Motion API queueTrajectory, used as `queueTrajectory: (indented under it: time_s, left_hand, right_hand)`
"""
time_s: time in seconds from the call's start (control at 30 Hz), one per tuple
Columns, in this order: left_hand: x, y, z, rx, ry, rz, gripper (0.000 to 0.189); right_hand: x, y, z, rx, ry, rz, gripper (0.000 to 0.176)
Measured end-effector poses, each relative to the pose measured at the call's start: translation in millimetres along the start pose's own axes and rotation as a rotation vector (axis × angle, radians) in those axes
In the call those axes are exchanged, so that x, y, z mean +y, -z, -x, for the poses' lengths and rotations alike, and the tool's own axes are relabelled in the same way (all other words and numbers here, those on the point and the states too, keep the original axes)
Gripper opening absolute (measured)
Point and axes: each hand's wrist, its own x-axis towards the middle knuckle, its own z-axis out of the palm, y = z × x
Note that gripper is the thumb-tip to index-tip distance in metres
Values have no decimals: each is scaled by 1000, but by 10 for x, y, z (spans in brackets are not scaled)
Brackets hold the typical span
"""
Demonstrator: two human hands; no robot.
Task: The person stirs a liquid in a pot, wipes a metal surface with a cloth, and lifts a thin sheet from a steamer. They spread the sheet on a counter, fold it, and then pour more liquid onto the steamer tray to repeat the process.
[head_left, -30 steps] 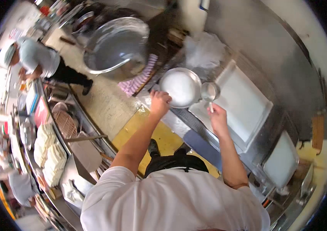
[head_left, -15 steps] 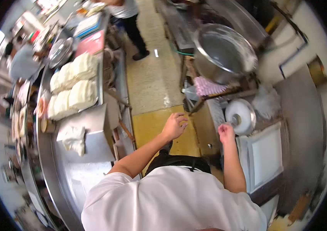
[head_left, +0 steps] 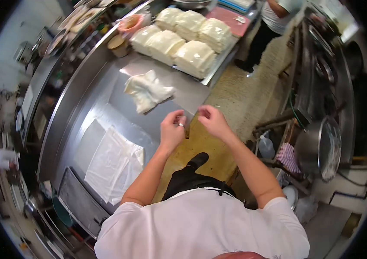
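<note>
Both hands hover in front of my body, near the front corner of the steel worktable. My left hand [head_left: 173, 131], a ring on one finger, has loosely bent fingers with nothing visible between them. To its right, my right hand [head_left: 214, 123] is also loosely curled, thumb apart from the fingers, and no held object shows. Nearest to the left hand is a crumpled cream cloth [head_left: 148, 90] on a metal sheet [head_left: 188, 84]. A folded white plastic sheet [head_left: 113, 166] lies farther left on the steel worktable [head_left: 77, 138].
Several plastic-wrapped white blocks [head_left: 195, 57] fill a tray beyond the cloth, beside a paper tub [head_left: 118, 46] and a pink board [head_left: 228, 21]. A co-worker [head_left: 264, 41] stands in the aisle. A large steel pot [head_left: 311, 149] stands at right; a dark tray [head_left: 82, 200] sits lower left.
My view has swung left toward the worktable, bringing the plastic sheet into sight. My hands have come closer together, away from the right-hand counter.
</note>
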Motion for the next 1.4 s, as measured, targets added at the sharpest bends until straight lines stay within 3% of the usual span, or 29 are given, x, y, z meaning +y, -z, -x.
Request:
queueTrajectory:
  time_s: [0.07,0.13,0.23,0.43,0.57,0.73,0.93,1.13,1.27,1.4]
  left_hand:
    - [-131,290,-103,134,37,-4,23]
    - [-288,535,-165,242,41,-15,27]
    - [-454,809,-100,326,95,-10,28]
    - [-584,1073,180,406,194,42,28]
    - [-539,1097,190,441,187,83,27]
    - [-259,980,-37,422,2,125,27]
    - [567,480,-144,166,-335,209,32]
    - [1572,-229,320,-275,-581,430,28]
    - [2121,-606,823,-489,-925,456,30]
    - [2521,-864,1551,-707,-1122,614,23]
  right_hand:
    - [-312,-344,-512,-28,187,148,40]
    - [-551,-652,-936,-121,245,320,47]
    - [-699,-1141,-1423,-37,419,596,50]
    - [-767,-1630,-1866,-154,167,728,47]
    - [-634,-1588,-1893,-211,230,680,39]
    - [-556,-1166,-1261,-175,338,564,29]
    - [-701,-224,-224,-38,342,476,27]
    - [-857,734,954,319,391,536,24]
    - [-925,1326,2012,606,326,707,26]
    - [-1078,1694,3355,935,206,874,27]
